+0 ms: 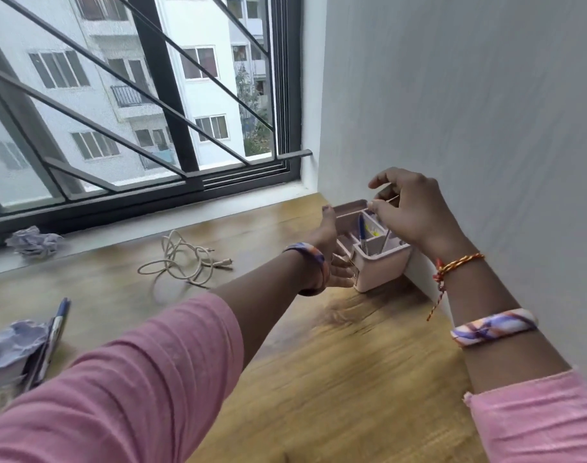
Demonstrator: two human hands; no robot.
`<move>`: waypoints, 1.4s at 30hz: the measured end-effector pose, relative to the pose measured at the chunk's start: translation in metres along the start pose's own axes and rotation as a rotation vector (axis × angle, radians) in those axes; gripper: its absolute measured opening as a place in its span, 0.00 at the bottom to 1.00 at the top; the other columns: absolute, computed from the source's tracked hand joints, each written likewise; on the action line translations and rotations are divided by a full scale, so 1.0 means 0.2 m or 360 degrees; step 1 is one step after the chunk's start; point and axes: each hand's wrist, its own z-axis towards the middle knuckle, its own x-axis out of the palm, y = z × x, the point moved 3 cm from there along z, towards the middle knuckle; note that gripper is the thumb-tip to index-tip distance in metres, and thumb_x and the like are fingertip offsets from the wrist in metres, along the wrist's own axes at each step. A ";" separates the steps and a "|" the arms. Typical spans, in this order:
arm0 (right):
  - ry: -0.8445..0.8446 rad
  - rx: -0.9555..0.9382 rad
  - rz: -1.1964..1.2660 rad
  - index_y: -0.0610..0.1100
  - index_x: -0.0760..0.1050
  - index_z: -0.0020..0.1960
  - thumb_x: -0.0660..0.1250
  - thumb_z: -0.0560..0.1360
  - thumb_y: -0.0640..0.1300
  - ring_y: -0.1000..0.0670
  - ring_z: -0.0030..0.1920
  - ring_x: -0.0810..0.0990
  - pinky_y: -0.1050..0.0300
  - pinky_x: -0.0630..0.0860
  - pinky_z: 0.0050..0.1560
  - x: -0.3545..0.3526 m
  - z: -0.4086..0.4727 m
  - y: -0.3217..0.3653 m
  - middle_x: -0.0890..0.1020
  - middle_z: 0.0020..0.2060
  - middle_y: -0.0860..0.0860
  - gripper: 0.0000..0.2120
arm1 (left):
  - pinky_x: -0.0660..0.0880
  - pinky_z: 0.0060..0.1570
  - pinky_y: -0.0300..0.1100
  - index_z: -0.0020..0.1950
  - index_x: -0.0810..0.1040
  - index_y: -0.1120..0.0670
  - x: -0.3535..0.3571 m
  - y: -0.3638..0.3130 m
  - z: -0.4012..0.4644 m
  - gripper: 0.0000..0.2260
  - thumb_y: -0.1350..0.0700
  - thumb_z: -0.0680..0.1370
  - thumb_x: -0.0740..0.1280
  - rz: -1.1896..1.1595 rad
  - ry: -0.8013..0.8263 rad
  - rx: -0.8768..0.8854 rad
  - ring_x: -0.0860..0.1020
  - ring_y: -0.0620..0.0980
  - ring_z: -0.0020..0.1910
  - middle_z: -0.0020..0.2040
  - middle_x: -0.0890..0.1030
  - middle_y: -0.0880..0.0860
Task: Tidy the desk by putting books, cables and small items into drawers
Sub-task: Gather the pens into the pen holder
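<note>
Here, at a wooden desk (335,355) under a barred window (135,95), my two hands work at a small pale pink organizer (379,262) pushed up against the grey wall (469,111) on the right. My left hand (328,248) holds the organizer's near-left side, thumb up along its edge and fingers curled against its lower front. My right hand (405,208) hovers over the top of the box, thumb and forefinger pinching a thin, pale stick-like item (385,199) just above the open compartments; the other fingers are loosely curled, and what the item is I cannot tell. A blue pen (362,233) stands upright in one of the organizer's middle compartments, with something yellow beside it that is too blurred to name.

A tangled cream cable (181,259) lies loose on the desk to the left of the organizer, well apart from it. A crumpled ball of lilac paper (33,240) rests on the window ledge at the far left. Nearer me, at the left edge, more crumpled lilac paper (11,345) lies touching a second blue pen (56,329). Both wrists carry purple-patterned bangles; a red-and-yellow thread (452,265) is tied on the right one.
</note>
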 end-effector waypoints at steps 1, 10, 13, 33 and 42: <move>-0.0009 -0.0020 -0.0004 0.40 0.76 0.58 0.69 0.73 0.37 0.49 0.44 0.79 0.58 0.76 0.49 0.01 0.00 0.02 0.81 0.45 0.44 0.13 | 0.73 0.52 0.52 0.67 0.67 0.66 -0.03 0.00 0.00 0.42 0.31 0.75 0.45 0.0069 -0.0001 0.0027 0.73 0.62 0.62 0.64 0.72 0.64; 0.0463 -0.0181 -0.0708 0.51 0.78 0.57 0.64 0.75 0.41 0.47 0.57 0.77 0.47 0.68 0.62 0.30 0.05 0.17 0.81 0.54 0.50 0.12 | 0.73 0.39 0.40 0.45 0.74 0.58 -0.54 0.00 -0.13 0.11 0.52 0.80 0.60 0.0579 -0.0125 0.0286 0.76 0.48 0.38 0.41 0.78 0.53; 0.0712 -0.0470 -0.1617 0.49 0.77 0.54 0.58 0.75 0.38 0.45 0.60 0.74 0.35 0.52 0.68 0.46 0.03 0.20 0.80 0.53 0.50 0.13 | 0.72 0.38 0.39 0.44 0.74 0.57 -0.66 0.01 -0.17 0.10 0.52 0.80 0.60 0.0545 -0.0233 0.0313 0.76 0.47 0.36 0.40 0.78 0.53; 0.0771 -0.1199 -0.1155 0.48 0.73 0.55 0.54 0.77 0.36 0.45 0.47 0.80 0.57 0.65 0.41 0.85 -0.20 0.73 0.80 0.48 0.50 0.13 | 0.68 0.41 0.40 0.52 0.79 0.62 -1.34 0.02 -0.54 0.19 0.47 0.77 0.63 0.2167 -0.0860 0.0256 0.75 0.53 0.42 0.44 0.78 0.56; 0.1218 -0.1529 -0.0453 0.44 0.56 0.73 0.55 0.75 0.33 0.43 0.67 0.68 0.48 0.74 0.56 1.44 -0.41 1.25 0.62 0.73 0.46 0.27 | 0.65 0.28 0.34 0.51 0.80 0.64 -2.00 0.24 -1.06 0.16 0.50 0.76 0.67 0.1555 -0.1515 -0.0029 0.72 0.47 0.26 0.32 0.78 0.53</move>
